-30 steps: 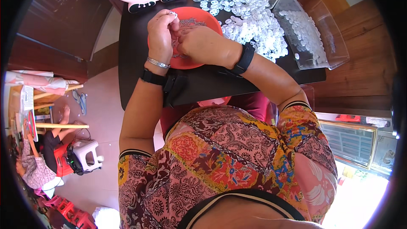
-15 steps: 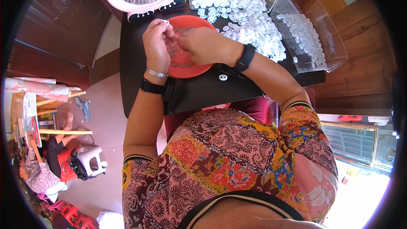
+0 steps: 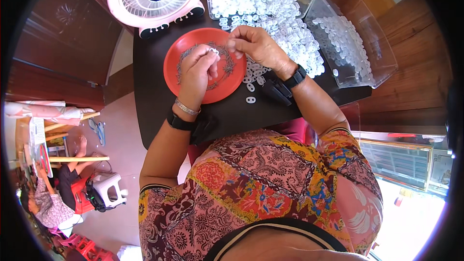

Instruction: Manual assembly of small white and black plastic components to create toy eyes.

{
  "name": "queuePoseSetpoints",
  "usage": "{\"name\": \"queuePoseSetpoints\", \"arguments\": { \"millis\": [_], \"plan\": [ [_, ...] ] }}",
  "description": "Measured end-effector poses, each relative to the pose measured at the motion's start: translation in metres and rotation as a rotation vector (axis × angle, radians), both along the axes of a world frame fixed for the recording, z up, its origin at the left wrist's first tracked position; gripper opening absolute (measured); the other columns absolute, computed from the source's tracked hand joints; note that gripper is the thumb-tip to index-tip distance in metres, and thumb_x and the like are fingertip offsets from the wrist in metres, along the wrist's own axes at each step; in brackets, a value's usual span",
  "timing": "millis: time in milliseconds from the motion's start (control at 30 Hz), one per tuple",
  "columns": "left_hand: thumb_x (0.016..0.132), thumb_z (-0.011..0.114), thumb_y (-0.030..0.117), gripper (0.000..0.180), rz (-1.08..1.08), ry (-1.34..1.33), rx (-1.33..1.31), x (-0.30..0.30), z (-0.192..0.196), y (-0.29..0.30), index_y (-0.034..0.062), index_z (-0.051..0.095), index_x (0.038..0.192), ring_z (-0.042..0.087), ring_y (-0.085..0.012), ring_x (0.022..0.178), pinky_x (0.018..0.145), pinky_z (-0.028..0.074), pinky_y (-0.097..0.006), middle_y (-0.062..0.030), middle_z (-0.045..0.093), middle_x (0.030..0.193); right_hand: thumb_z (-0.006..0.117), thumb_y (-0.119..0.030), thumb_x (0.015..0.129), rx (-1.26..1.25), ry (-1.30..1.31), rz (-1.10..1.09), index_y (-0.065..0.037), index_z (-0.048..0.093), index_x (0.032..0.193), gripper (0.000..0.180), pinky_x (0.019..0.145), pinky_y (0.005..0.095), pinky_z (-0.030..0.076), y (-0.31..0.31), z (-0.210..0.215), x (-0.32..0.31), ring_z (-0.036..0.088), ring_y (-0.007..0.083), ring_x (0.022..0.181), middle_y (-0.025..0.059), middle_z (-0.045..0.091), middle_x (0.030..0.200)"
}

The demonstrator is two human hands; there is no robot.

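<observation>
My left hand (image 3: 198, 70) is over the red bowl (image 3: 170, 70), pinching a small white oval piece with two holes (image 3: 213, 51) between thumb and fingertips. Several thin grey metal pieces, resembling screws or pins (image 3: 227, 70), lie in the bowl. Just right of the left fingertips, above the bowl's right rim, is my right hand (image 3: 261, 47). Its thumb and forefinger are pressed together; whatever lies between them is too small and blurred to make out. Two-holed white pieces like the held one lie in a heap (image 3: 295, 43) beyond the right hand, with a loose one (image 3: 250, 100) nearer me.
A pink fan (image 3: 157, 12) stands at the back left of the dark table (image 3: 232, 116). Clear plastic bins with white pieces are at the back and at the right (image 3: 382, 53). Another person (image 3: 55, 203) sits low at the far left, beside a white stool (image 3: 106, 191).
My right hand has come up out of the bowl and moved right, away from the left. My left hand, still pinching the white piece, sits lower and farther right; the whole view has shifted slightly.
</observation>
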State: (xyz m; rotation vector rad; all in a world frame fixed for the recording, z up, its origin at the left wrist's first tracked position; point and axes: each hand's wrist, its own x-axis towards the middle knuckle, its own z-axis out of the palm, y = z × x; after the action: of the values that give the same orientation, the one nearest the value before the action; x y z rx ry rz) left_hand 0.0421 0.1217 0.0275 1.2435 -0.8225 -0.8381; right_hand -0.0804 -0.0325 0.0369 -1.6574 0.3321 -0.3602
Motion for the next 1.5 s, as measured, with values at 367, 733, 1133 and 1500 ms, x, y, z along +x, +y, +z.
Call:
{"name": "queuePoseSetpoints", "arguments": {
  "millis": [367, 733, 1133, 1500],
  "plan": [
    [0.088, 0.05, 0.014, 0.02, -0.033, -0.056, 0.045, -0.009, 0.005, 0.0, 0.0007, 0.056, 0.075, 0.042, -0.0063, 0.049, 0.046, 0.033, -0.022, 0.0, 0.048, 0.057, 0.059, -0.021, 0.093, 0.031, -0.176, -0.031, -0.004, 0.059, 0.087, 0.018, 0.063, 0.0202, 0.044, 0.022, -0.001, 0.0, 0.051, 0.0043, 0.068, -0.0026, 0.058, 0.075],
    [0.089, 0.05, 0.018, 0.021, -0.023, -0.058, 0.048, -0.011, 0.001, 0.001, 0.0021, 0.056, 0.078, 0.044, -0.0065, 0.048, 0.045, 0.032, -0.02, 0.0007, 0.049, 0.058, 0.057, -0.016, 0.094, -0.004, -0.15, 0.038, -0.002, 0.061, 0.089, 0.016, 0.069, 0.021, 0.045, 0.025, -0.003, -0.001, 0.051, 0.0036, 0.075, -0.0022, 0.059, 0.079],
    [0.09, 0.049, 0.015, 0.019, -0.013, -0.091, 0.069, -0.009, -0.004, -0.001, 0.0024, 0.055, 0.078, 0.043, -0.0062, 0.047, 0.044, 0.033, -0.02, 0.0009, 0.048, 0.058, 0.058, -0.016, 0.093, -0.106, -0.144, 0.049, -0.001, 0.062, 0.09, 0.015, 0.071, 0.0215, 0.044, 0.024, -0.007, 0.0, 0.051, 0.0038, 0.078, -0.0027, 0.059, 0.081],
    [0.09, 0.047, 0.015, 0.019, 0.043, 0.052, 0.095, -0.001, -0.002, -0.002, 0.0041, 0.056, 0.077, 0.046, -0.0071, 0.051, 0.047, 0.035, -0.02, 0.0004, 0.051, 0.062, 0.063, -0.02, 0.081, -0.937, 0.257, -0.29, -0.006, 0.067, 0.088, 0.016, 0.067, 0.0347, 0.049, -0.036, -0.003, -0.017, 0.063, 0.0266, 0.075, 0.0086, 0.066, 0.081]
  ]
}}
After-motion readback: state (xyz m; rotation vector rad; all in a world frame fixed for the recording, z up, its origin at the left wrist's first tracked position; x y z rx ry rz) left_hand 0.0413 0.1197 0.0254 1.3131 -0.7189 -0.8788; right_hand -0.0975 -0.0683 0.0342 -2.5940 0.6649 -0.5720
